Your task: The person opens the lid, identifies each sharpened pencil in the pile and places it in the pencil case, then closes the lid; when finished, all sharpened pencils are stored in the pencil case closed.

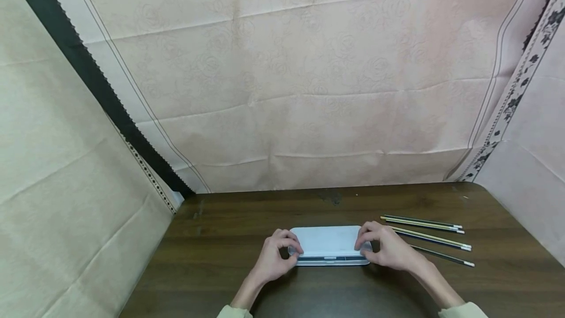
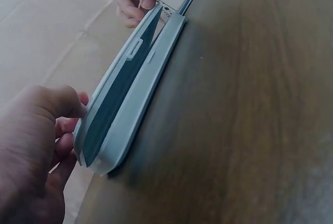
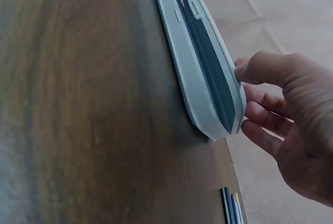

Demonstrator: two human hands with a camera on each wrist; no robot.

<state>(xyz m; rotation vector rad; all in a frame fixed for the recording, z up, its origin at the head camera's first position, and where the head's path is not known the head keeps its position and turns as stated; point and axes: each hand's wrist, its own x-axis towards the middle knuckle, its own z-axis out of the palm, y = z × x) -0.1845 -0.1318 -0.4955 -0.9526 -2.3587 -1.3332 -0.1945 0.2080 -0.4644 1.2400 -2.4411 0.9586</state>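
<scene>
A pale blue-white pencil case [image 1: 326,240] lies on the table in the head view, its long front side toward me. Both wrist views show its lid [image 2: 106,96] partly raised, with a dark gap above the base [image 3: 190,86]. My left hand [image 1: 274,256] pinches the lid's left end between thumb and fingers. At the right end my right hand [image 1: 387,248] holds the lid the same way, thumb [image 3: 257,68] on its front edge. A small clasp tab [image 2: 134,49] sits mid-lid. The inside of the case is too dark to make out.
Several dark and gold striped pencils [image 1: 434,239] with white ends lie on the brown wooden table [image 1: 220,239], right of the case and partly behind my right hand. Patterned cream cloth [image 1: 309,87] hangs behind the table and at both sides.
</scene>
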